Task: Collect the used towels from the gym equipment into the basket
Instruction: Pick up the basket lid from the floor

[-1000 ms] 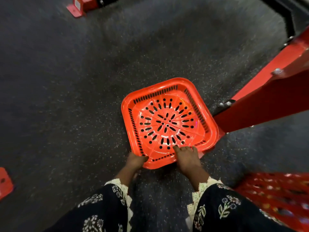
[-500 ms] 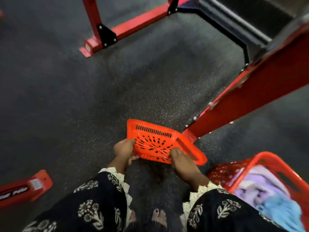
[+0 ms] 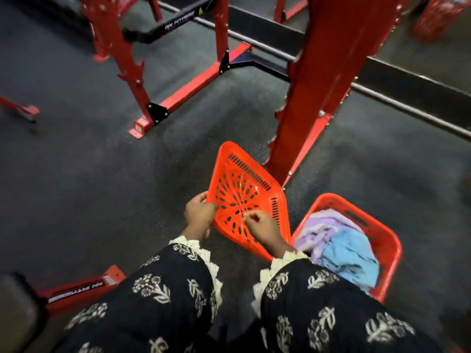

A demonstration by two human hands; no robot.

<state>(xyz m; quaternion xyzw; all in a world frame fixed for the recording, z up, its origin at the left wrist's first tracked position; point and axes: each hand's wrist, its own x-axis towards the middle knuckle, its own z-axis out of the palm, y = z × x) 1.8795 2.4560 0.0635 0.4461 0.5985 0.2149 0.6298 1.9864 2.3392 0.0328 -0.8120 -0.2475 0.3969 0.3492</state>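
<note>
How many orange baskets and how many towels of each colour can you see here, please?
Orange baskets: 2, an empty one held by both hands, a full one on the floor
Purple towels: 1
Blue towels: 1
Total: 4

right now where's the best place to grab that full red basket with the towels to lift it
Take the red basket by its far wall, where a slot is cut just below the rim. Come from above: the towels are heaped near the rim, so gripping inside the near edge looks awkward.
</note>
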